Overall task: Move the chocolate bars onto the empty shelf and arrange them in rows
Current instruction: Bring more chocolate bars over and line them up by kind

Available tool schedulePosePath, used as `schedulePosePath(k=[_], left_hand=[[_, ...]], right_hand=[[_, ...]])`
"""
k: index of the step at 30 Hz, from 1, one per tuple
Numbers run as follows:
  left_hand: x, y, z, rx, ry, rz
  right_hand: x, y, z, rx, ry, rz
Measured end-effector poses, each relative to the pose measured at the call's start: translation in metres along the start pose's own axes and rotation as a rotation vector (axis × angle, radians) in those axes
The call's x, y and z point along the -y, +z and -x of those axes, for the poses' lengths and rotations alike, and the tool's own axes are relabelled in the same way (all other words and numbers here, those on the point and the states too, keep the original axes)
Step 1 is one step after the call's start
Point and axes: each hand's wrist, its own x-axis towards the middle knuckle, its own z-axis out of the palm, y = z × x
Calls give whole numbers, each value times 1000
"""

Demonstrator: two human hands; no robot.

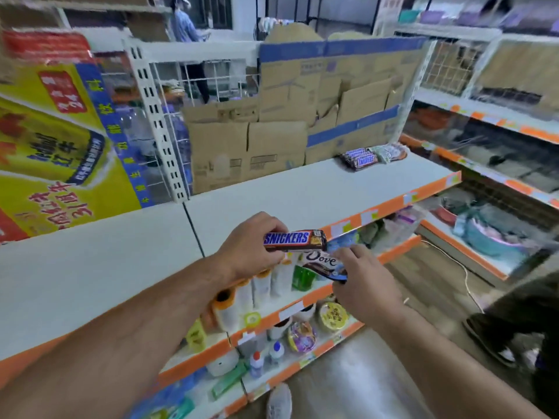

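A shop aisle of white shelving with orange front strips fills the view, and a grey floor (348, 373) lies under both forearms. The empty shelf (302, 192), a broad bare white surface, stretches away just beyond and above the two hands. At its back, far beyond the left hand, flattened cardboard boxes (248, 146) lean against a wire grid. A large yellow poster (60, 140) stands well off to that hand's left side. Past the right hand, another shelf unit (484, 131) runs off, blurred. The lower shelves (272, 316) directly beneath the hands carry bottles and tubs.

The left hand (251, 249) hovers at the shelf's front edge, its fingers curled round a Snickers bar (295, 240) held level with the logo facing up. Just beside and below it, the right hand (363, 285) grips a Dove bar (323, 264), which touches the underside of the Snickers bar. Far beyond the right hand, near the shelf's back corner, a small stack of Snickers bars (361, 158) lies beside a pale packet (390, 152).
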Motion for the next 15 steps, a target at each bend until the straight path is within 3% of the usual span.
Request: schedulePosePath(k=[15], left_hand=[[8, 101, -259, 50, 176, 85]], right_hand=[[-146, -15, -151, -67, 109, 118]])
